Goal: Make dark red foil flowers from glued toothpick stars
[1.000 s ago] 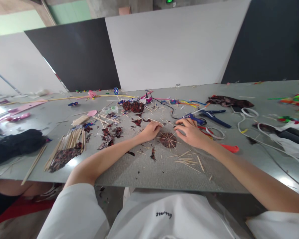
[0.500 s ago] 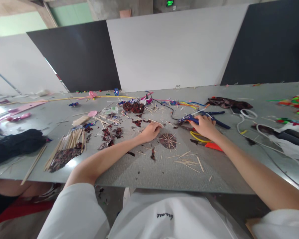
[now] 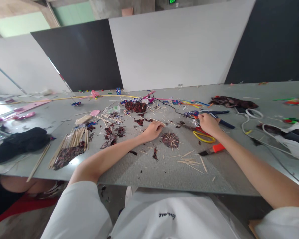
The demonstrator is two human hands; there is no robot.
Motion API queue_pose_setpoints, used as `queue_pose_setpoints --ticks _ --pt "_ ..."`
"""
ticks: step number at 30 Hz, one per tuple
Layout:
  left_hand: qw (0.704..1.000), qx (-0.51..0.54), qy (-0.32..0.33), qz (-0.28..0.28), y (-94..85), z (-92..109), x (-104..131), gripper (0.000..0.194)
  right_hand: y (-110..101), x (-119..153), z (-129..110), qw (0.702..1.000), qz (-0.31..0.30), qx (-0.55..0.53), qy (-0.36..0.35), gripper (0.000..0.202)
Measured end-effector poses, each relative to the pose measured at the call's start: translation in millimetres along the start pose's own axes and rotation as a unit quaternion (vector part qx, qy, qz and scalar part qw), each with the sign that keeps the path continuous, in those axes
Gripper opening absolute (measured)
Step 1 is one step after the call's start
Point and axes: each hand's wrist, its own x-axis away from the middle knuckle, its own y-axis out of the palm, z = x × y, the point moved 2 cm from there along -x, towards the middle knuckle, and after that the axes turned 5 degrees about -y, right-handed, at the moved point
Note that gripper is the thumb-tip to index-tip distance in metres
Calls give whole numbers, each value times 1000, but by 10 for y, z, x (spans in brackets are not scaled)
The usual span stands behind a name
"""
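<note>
My left hand rests on the table with its fingers curled together, beside a thin wooden stick; anything in the fingertips is too small to make out. Just right of it lies a dark round patterned piece with thin sticks crossing it like spokes. My right hand is closed at the blue-handled tools; what it grips is hidden behind the fingers. Beneath it are scissors with yellow and red handles. Nearer to me lies an orange-handled tool with a dark flat end.
Several loose sticks lie in front of the round piece. Dark scraps, a bag of sticks and black cloth are on the left. A white cable runs along the right. Panels stand behind the table.
My right hand has gone from a looser reach to a more curled grip. Beneath it, the scissors and the orange-handled tool have shifted, the latter nearer to me. My left hand stays nearly still.
</note>
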Motion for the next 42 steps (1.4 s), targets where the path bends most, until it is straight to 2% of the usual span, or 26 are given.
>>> queue_pose_setpoints --ticks 3,5,9,11,15,19,24,28,36,42 --pt "998 0 -4 58 -80 67 38 24 -112 -4 56 994 52 -95 20 40" --pt "995 -12 10 99 -148 139 65 23 -193 16 61 982 64 -176 -14 37" --pt "993 -44 86 67 -218 305 62 23 -358 113 -23 949 61 -298 -82 36" --pt "993 -42 93 57 -236 357 36 25 -440 187 -118 940 47 -321 -102 40" --pt "995 -45 88 18 -269 387 16 27 -573 358 -360 955 21 -262 -136 47" --pt "991 -75 100 -36 -372 392 161 27 -575 491 -538 971 46 -149 -182 57" --pt "976 -81 171 -109 -489 478 512 34 -459 573 -632 961 67 -77 -255 64" --pt "970 -76 180 -147 -474 491 647 45 -403 631 -709 954 58 -71 -286 58" --pt "965 -89 181 -170 -464 467 649 45 -401 706 -773 935 87 -26 -342 39" --pt "965 -86 178 -172 -475 482 655 46 -437 681 -719 920 99 26 -378 34"
